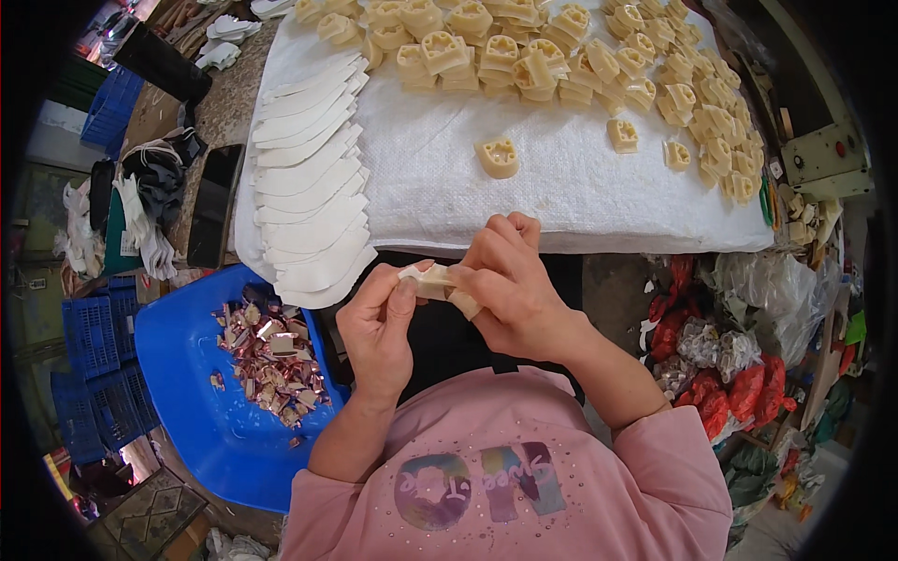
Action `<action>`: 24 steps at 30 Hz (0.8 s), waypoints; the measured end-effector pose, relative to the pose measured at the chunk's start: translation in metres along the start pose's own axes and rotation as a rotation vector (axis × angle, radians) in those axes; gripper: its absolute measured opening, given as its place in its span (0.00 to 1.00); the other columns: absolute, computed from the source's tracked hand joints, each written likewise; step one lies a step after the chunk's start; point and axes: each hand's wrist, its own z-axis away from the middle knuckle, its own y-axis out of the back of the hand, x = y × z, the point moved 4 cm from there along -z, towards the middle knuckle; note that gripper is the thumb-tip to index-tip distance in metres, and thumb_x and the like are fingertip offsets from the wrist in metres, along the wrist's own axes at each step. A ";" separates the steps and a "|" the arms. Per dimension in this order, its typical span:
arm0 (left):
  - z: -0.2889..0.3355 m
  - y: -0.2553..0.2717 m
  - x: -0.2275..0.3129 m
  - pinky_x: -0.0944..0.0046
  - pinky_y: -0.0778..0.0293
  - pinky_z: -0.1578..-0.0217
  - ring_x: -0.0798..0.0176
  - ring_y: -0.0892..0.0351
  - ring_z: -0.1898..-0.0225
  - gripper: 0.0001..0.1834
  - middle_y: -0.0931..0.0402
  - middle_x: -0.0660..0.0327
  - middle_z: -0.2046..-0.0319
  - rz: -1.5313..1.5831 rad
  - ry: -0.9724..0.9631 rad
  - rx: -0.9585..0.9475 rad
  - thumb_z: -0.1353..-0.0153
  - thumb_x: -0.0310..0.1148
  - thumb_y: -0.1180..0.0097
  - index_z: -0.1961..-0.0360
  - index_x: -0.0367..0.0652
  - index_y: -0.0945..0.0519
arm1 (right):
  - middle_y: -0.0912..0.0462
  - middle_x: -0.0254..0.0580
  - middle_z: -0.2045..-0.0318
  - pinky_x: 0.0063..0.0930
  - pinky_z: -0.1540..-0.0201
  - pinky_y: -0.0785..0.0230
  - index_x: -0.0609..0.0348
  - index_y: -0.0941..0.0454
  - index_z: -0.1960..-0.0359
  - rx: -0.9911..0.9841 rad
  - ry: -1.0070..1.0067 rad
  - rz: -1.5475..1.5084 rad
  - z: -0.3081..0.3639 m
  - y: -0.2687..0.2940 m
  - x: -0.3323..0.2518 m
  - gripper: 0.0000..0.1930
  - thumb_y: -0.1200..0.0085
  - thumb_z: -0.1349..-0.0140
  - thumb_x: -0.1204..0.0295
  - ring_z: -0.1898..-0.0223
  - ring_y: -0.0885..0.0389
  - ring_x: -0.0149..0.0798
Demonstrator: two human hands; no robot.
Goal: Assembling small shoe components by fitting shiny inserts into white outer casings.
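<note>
Just past the near edge of the table, my two hands meet over one small cream shoe heel (433, 287). My right hand (510, 285) grips it with curled fingers. Thumb and fingertips of my left hand (379, 318) pinch a thin white cover piece (412, 272) at the heel's left end. How far this piece wraps round the heel is hidden by my fingers. A single cream heel (497, 157) stands on the white woven cloth (430, 178) beyond my hands. To its left, thin curved white cover pieces (313, 229) lie overlapped in a long row.
Many cream heels (538, 70) are heaped along the far and right side of the cloth. A blue tub (187, 393) at my left holds shiny pinkish-brown pieces (281, 360). A dark phone (216, 206) lies left of the cloth. Red and clear plastic bags (739, 393) crowd the right.
</note>
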 end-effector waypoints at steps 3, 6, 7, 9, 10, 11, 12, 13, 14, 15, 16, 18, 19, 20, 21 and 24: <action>-0.001 -0.004 -0.001 0.72 0.32 0.68 0.72 0.29 0.71 0.12 0.25 0.61 0.71 0.260 0.117 0.087 0.36 0.29 0.51 0.61 0.29 0.22 | 0.35 0.36 0.75 0.39 0.61 0.51 0.56 0.28 0.71 0.044 0.017 -0.061 0.004 -0.002 0.002 0.11 0.45 0.59 0.81 0.68 0.36 0.39; -0.001 -0.003 -0.003 0.74 0.33 0.69 0.73 0.32 0.72 0.10 0.28 0.65 0.74 0.373 0.180 0.132 0.37 0.28 0.50 0.62 0.30 0.21 | 0.36 0.36 0.75 0.40 0.61 0.52 0.56 0.28 0.71 0.039 0.032 -0.026 0.003 -0.002 -0.001 0.12 0.44 0.60 0.81 0.68 0.36 0.39; 0.000 -0.002 -0.004 0.74 0.33 0.69 0.73 0.31 0.72 0.10 0.28 0.65 0.74 0.350 0.170 0.135 0.37 0.27 0.50 0.63 0.30 0.21 | 0.36 0.36 0.75 0.40 0.61 0.52 0.56 0.28 0.71 0.014 0.033 0.029 0.003 -0.002 -0.002 0.12 0.45 0.61 0.81 0.68 0.36 0.39; 0.004 -0.002 -0.004 0.73 0.32 0.69 0.72 0.30 0.71 0.10 0.26 0.62 0.71 0.208 0.107 0.121 0.37 0.27 0.51 0.63 0.29 0.22 | 0.36 0.36 0.75 0.40 0.61 0.52 0.56 0.29 0.72 0.002 0.035 0.053 0.003 -0.002 -0.004 0.12 0.45 0.62 0.81 0.68 0.36 0.40; 0.006 -0.002 -0.002 0.72 0.31 0.69 0.72 0.29 0.70 0.09 0.24 0.59 0.69 0.067 0.044 0.106 0.37 0.26 0.51 0.63 0.28 0.23 | 0.37 0.36 0.76 0.40 0.61 0.52 0.56 0.29 0.73 -0.009 0.037 0.079 0.003 -0.002 -0.004 0.13 0.45 0.63 0.81 0.68 0.36 0.40; 0.007 -0.002 -0.001 0.72 0.31 0.69 0.72 0.29 0.70 0.09 0.24 0.59 0.69 0.066 0.045 0.106 0.37 0.26 0.51 0.63 0.28 0.23 | 0.37 0.36 0.76 0.40 0.61 0.52 0.56 0.29 0.73 -0.009 0.036 0.078 0.003 -0.001 -0.005 0.13 0.45 0.63 0.81 0.68 0.36 0.40; 0.008 -0.002 0.004 0.73 0.32 0.69 0.73 0.29 0.70 0.10 0.24 0.59 0.69 -0.062 -0.031 0.073 0.37 0.26 0.51 0.62 0.28 0.23 | 0.37 0.36 0.76 0.40 0.61 0.52 0.56 0.29 0.73 -0.008 0.034 0.082 0.002 -0.001 -0.006 0.13 0.45 0.64 0.81 0.68 0.36 0.40; 0.008 -0.003 0.008 0.74 0.33 0.68 0.73 0.30 0.70 0.10 0.25 0.60 0.69 -0.191 -0.107 0.040 0.36 0.25 0.51 0.61 0.28 0.23 | 0.37 0.36 0.76 0.40 0.61 0.52 0.56 0.30 0.74 -0.007 0.032 0.086 0.002 -0.001 -0.006 0.13 0.45 0.65 0.81 0.68 0.36 0.40; 0.008 -0.003 0.007 0.74 0.33 0.68 0.73 0.30 0.70 0.10 0.25 0.60 0.69 -0.192 -0.107 0.038 0.36 0.25 0.51 0.61 0.28 0.23 | 0.37 0.36 0.76 0.40 0.61 0.52 0.56 0.30 0.74 -0.006 0.031 0.085 0.002 -0.001 -0.006 0.13 0.45 0.65 0.81 0.68 0.36 0.40; 0.008 -0.005 0.009 0.75 0.34 0.68 0.73 0.31 0.71 0.10 0.26 0.61 0.70 -0.272 -0.194 0.022 0.36 0.26 0.52 0.61 0.29 0.23 | 0.37 0.36 0.76 0.40 0.61 0.52 0.56 0.30 0.74 -0.024 0.020 0.096 0.003 0.000 -0.005 0.13 0.45 0.65 0.81 0.68 0.36 0.40; 0.009 -0.006 0.012 0.75 0.35 0.68 0.73 0.31 0.71 0.10 0.27 0.62 0.70 -0.352 -0.281 0.006 0.35 0.27 0.52 0.60 0.29 0.23 | 0.37 0.36 0.75 0.40 0.61 0.52 0.56 0.30 0.74 -0.043 0.010 0.106 0.003 0.000 -0.004 0.12 0.44 0.64 0.81 0.68 0.36 0.40; 0.007 -0.006 0.011 0.73 0.35 0.69 0.70 0.31 0.72 0.09 0.28 0.61 0.72 -0.330 -0.274 -0.007 0.38 0.25 0.50 0.60 0.30 0.22 | 0.37 0.36 0.75 0.39 0.61 0.52 0.56 0.29 0.74 -0.038 -0.002 0.052 0.004 0.000 -0.001 0.12 0.44 0.64 0.82 0.68 0.36 0.40; 0.007 -0.006 0.010 0.71 0.35 0.70 0.66 0.31 0.73 0.09 0.29 0.60 0.73 -0.309 -0.268 -0.017 0.40 0.23 0.48 0.60 0.32 0.21 | 0.36 0.36 0.75 0.38 0.60 0.52 0.56 0.28 0.74 -0.035 -0.011 -0.003 0.005 -0.001 0.002 0.12 0.44 0.63 0.82 0.68 0.36 0.40; 0.006 -0.004 0.011 0.71 0.35 0.70 0.66 0.31 0.73 0.09 0.29 0.60 0.73 -0.308 -0.267 -0.021 0.40 0.23 0.48 0.60 0.32 0.21 | 0.36 0.36 0.75 0.38 0.60 0.52 0.56 0.28 0.74 -0.034 -0.014 -0.001 0.007 -0.003 0.006 0.12 0.44 0.63 0.82 0.68 0.36 0.40; 0.005 -0.004 0.014 0.70 0.34 0.69 0.67 0.31 0.71 0.09 0.29 0.60 0.72 -0.278 -0.233 -0.077 0.40 0.24 0.47 0.59 0.32 0.21 | 0.36 0.36 0.74 0.38 0.60 0.52 0.55 0.28 0.72 -0.001 -0.042 -0.072 0.009 -0.004 0.012 0.12 0.45 0.62 0.82 0.67 0.35 0.39; 0.003 0.001 0.006 0.70 0.34 0.67 0.67 0.30 0.68 0.10 0.29 0.60 0.69 -0.073 -0.133 -0.133 0.40 0.25 0.46 0.58 0.34 0.21 | 0.35 0.37 0.73 0.36 0.59 0.52 0.55 0.26 0.70 0.047 -0.084 -0.206 0.013 -0.004 0.018 0.13 0.45 0.60 0.82 0.67 0.35 0.39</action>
